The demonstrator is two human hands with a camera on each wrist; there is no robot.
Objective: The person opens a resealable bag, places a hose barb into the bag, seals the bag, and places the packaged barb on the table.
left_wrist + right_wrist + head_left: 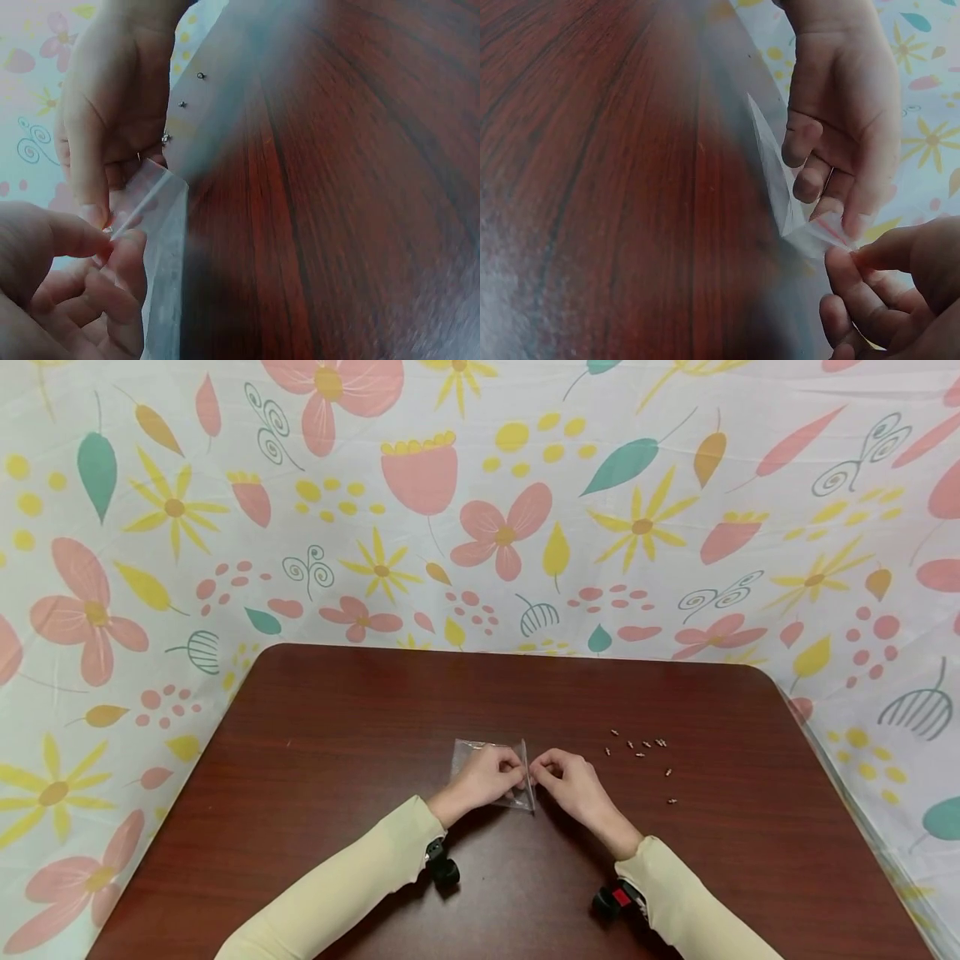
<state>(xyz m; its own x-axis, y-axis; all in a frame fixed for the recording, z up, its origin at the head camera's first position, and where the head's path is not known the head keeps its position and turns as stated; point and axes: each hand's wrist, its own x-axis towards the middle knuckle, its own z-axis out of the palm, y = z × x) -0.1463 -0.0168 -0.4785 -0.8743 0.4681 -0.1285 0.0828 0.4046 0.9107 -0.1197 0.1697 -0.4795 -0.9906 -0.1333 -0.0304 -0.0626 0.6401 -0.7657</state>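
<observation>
A clear plastic bag (465, 757) lies on the table under and beside my left hand (486, 777), whose thumb and fingers pinch it near its upright edge. At that same edge my right hand (573, 785) pinches the bag between thumb and index finger. In the left wrist view, the fingertips of both hands meet at the bag (166, 255), by a reddish strip and a small shiny spot; whether a small part is held there I cannot tell. The right wrist view shows the bag (776, 176) creased, with my right hand (892, 292) at its corner.
Several small metal pieces (640, 755) lie scattered right of my right hand, one of them (672, 801) nearer the front. The dark red-brown table (337, 710) reaches back to a flower-patterned cloth (420, 477). Both sleeved wrists carry black camera mounts.
</observation>
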